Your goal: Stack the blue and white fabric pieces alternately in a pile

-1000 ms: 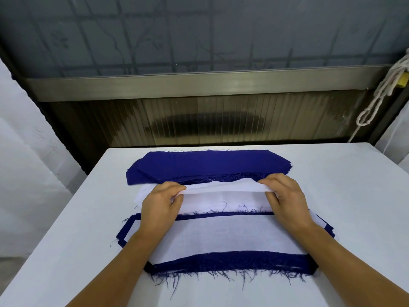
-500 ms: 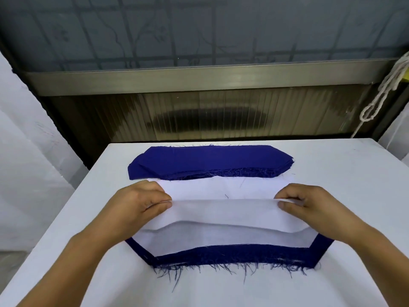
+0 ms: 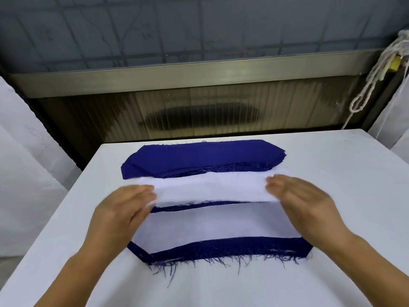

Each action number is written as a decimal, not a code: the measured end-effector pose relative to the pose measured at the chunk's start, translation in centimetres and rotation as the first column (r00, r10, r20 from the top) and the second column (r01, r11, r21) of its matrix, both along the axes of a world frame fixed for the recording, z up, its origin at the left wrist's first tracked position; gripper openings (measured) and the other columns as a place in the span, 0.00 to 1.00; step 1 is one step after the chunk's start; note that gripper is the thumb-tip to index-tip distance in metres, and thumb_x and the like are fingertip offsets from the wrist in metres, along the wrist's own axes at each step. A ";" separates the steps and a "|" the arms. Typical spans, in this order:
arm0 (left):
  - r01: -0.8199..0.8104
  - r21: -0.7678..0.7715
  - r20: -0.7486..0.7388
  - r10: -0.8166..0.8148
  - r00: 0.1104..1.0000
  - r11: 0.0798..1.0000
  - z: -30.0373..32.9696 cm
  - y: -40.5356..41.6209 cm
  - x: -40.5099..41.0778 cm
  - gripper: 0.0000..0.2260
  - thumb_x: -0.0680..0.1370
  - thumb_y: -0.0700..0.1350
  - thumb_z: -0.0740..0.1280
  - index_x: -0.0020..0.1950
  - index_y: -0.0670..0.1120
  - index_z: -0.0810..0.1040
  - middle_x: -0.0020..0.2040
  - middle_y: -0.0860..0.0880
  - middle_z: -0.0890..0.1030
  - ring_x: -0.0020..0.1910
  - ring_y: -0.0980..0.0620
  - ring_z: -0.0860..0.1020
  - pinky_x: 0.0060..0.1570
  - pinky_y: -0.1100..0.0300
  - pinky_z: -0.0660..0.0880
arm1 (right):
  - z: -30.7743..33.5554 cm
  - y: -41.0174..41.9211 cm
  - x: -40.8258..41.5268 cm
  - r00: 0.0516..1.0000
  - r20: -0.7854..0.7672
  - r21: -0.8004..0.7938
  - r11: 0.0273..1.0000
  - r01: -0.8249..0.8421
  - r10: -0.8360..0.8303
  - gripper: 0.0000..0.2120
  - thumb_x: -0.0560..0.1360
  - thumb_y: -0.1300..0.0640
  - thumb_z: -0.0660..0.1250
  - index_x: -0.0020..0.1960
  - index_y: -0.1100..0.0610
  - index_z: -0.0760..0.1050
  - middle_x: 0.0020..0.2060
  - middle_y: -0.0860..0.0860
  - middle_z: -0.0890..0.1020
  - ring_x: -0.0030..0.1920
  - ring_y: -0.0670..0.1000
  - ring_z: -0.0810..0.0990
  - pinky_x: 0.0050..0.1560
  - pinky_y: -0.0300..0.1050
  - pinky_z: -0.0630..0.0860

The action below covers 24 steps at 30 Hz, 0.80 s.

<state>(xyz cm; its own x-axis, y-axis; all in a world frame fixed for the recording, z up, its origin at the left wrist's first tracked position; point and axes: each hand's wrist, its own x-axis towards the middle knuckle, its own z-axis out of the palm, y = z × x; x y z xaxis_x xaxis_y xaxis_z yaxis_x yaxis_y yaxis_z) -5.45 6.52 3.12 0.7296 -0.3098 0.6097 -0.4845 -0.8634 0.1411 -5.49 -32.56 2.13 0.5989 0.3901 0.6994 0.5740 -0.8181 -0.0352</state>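
Over the middle of the white table [image 3: 332, 173] both hands reach forward, backs up, blurred; the left hand [image 3: 124, 209] lies at the left end of a white fabric strip [image 3: 210, 189] and the right hand [image 3: 303, 202] at its right end, fingers extended toward it, though whether they pinch or merely press it I cannot tell; the strip runs left to right, its long axis across the table; just behind it lies a stack of blue pieces [image 3: 199, 156], likewise crosswise; nearer, the mixed pile [image 3: 217, 224] shows a white piece over frayed blue edges.
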 end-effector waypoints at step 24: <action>0.058 0.003 -0.287 -0.055 0.957 0.998 -5.7 -0.8 -3.2 0.25 0.79 0.64 0.56 0.54 0.49 0.84 0.59 0.57 0.80 0.57 0.57 0.78 0.58 0.64 0.70 | -4.6 -1.8 -3.2 0.960 -0.260 -0.160 0.985 0.064 -0.105 0.20 0.73 0.54 0.58 0.58 0.59 0.82 0.59 0.53 0.82 0.57 0.55 0.82 0.55 0.51 0.79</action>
